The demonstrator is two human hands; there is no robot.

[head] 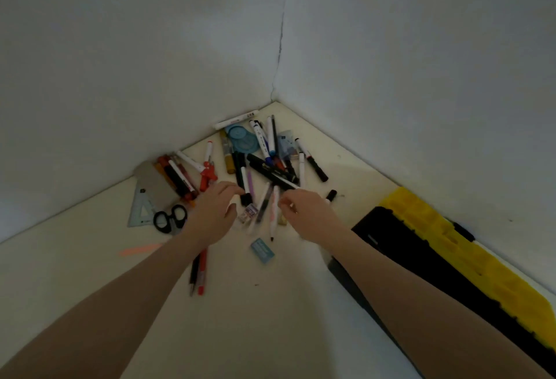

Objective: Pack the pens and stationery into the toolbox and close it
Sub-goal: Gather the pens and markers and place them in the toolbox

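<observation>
A heap of pens and markers (264, 162) lies in the table's corner against two walls. My left hand (215, 213) hovers over the heap's near edge with fingers curled and apart, holding nothing that I can see. My right hand (307, 213) reaches in beside it, fingers pinching at thin pens (272, 207); the grip is blurred. A fat black marker (270, 171) lies just beyond both hands. The black and yellow toolbox (445, 252) stands open at the right along the wall.
Black scissors (170, 217), a clear set square (143, 205) and a grey card lie at the left. A blue eraser (262, 250) and a red pen (202, 270) lie near my forearms. A blue round protractor (242, 138) sits far back. An orange strip (140, 249) lies left.
</observation>
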